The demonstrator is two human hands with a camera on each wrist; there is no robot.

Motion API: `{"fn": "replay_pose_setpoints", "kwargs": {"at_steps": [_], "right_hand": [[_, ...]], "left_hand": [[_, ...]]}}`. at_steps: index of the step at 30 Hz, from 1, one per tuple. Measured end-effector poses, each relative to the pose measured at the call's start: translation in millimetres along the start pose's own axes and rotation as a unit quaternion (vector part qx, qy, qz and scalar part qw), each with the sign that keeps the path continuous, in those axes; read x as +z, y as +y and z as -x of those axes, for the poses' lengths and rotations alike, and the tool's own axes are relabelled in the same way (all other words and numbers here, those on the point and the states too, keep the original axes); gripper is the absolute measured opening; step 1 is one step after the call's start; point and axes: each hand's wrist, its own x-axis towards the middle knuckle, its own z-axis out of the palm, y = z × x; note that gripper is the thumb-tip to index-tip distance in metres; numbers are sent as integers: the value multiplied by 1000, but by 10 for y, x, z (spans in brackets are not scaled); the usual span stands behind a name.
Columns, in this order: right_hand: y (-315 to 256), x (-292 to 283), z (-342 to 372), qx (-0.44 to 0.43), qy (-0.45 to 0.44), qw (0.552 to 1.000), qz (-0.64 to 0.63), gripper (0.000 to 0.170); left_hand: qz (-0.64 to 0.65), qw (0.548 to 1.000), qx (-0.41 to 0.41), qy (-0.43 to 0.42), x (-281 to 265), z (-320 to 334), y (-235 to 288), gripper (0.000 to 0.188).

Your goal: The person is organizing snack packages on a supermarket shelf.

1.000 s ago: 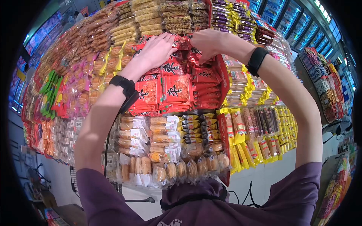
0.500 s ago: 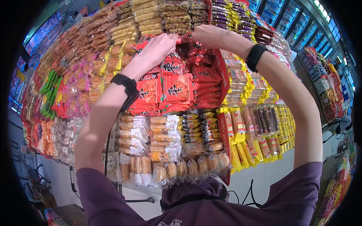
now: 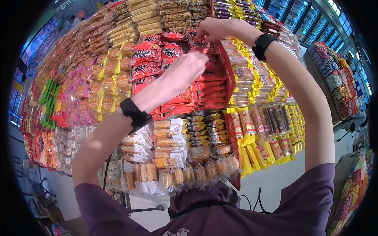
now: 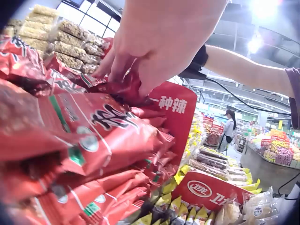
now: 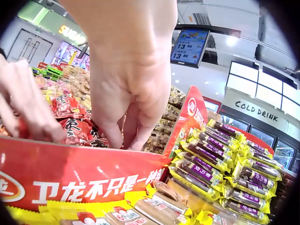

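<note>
Rows of red date packets [image 3: 146, 55] with black brush lettering lie in the middle of the display in the head view. Over their right part is my left hand [image 3: 186, 70], somewhat blurred. In the left wrist view its thumb and bent fingers pinch a red date packet [image 4: 125, 89]. At the back right corner of these rows, my right hand [image 3: 220, 28] points its bent fingers down at another date packet [image 3: 193, 38]. The right wrist view shows its thumb and fingers drawn together, gripping down behind the red cardboard divider [image 5: 84, 171]; the fingertips are hidden there.
Yellow-ended wrapped sausages [image 3: 252, 129] fill the right side beyond the divider. Packaged cakes [image 3: 169, 135] line the front, and grain bars [image 3: 145, 17] are stacked behind. Bagged buns [image 3: 112, 82] lie to the left. Drinks coolers [image 3: 299, 15] stand at the back right.
My left hand has come away from the back of the red packets, toward me and to the right. The right hand has shifted slightly farther back. The head view has tilted a little.
</note>
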Motion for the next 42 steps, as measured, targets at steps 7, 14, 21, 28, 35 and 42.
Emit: {"fn": "replay_pose_setpoints", "kwargs": {"at_steps": [7, 14, 21, 28, 35, 42], "right_hand": [[-230, -107, 3, 75, -44, 996, 21, 37], [-288, 7, 41, 21, 11, 992, 120, 53], [-544, -3, -52, 88, -35, 981, 171, 81], [-591, -30, -33, 113, -39, 985, 127, 79], [-548, -44, 42, 118, -29, 984, 127, 74], [-458, -174, 110, 106, -6, 994, 23, 52]], "left_hand": [[170, 975, -82, -115, -63, -116, -42, 22], [-246, 965, -24, -86, 6, -59, 206, 10], [-109, 993, 18, -51, -9, -58, 129, 3], [38, 994, -36, -101, -82, 63, -154, 21], [-91, 986, -119, -78, -553, 138, -396, 51], [-158, 971, -120, -131, -833, 577, -1119, 62]]}}
